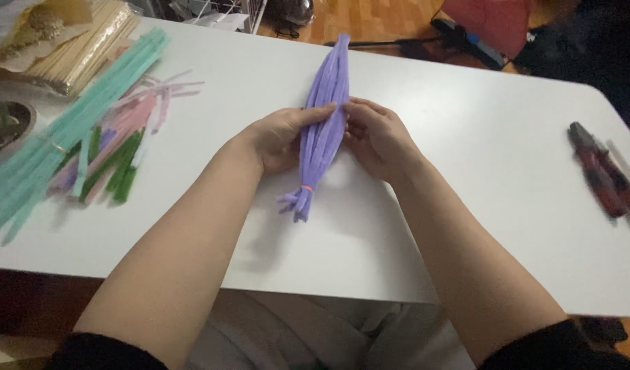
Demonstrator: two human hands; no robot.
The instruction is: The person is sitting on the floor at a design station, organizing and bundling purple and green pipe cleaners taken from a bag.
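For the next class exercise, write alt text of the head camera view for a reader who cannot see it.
Two bare hands, left hand and right hand, grip a bundle of purple pipe cleaners tied near its lower end, over a white table. Teal pipe cleaners and mixed pink and green ones lie to the left, red-handled pliers to the right.

Teal pipe cleaners (68, 130) cut off at left edge; pliers (603, 175) partly past right edge, blurred.
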